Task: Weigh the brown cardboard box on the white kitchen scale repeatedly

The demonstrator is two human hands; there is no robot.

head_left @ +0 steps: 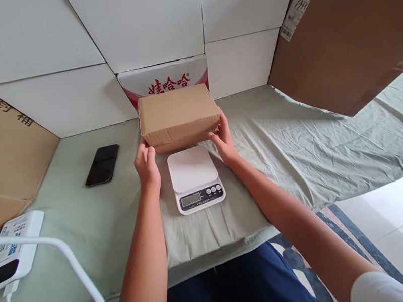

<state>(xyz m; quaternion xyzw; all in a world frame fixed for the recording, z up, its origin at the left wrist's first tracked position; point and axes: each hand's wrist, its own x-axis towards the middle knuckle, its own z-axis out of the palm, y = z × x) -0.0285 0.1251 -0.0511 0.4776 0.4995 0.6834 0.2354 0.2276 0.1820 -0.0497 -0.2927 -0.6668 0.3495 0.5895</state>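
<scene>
A closed brown cardboard box point(179, 111) is held between my two hands, just behind a white kitchen scale point(192, 168). My left hand point(146, 166) grips the box's lower left corner, thumb on the front side. At the lower right corner, my right hand point(224, 139) has its fingers along the side and its thumb at the front. The scale's platform carries nothing, and its small display looks blank. Whether the underside of the box touches the cloth cannot be made out.
A black phone point(102, 165) lies on the green cloth point(120, 220) to the left. Nearer stands a white power bank point(14, 249) with a white cable point(69, 258). Large cardboard panels point(349, 20) flank both sides. A white and red carton point(163, 77) stands behind.
</scene>
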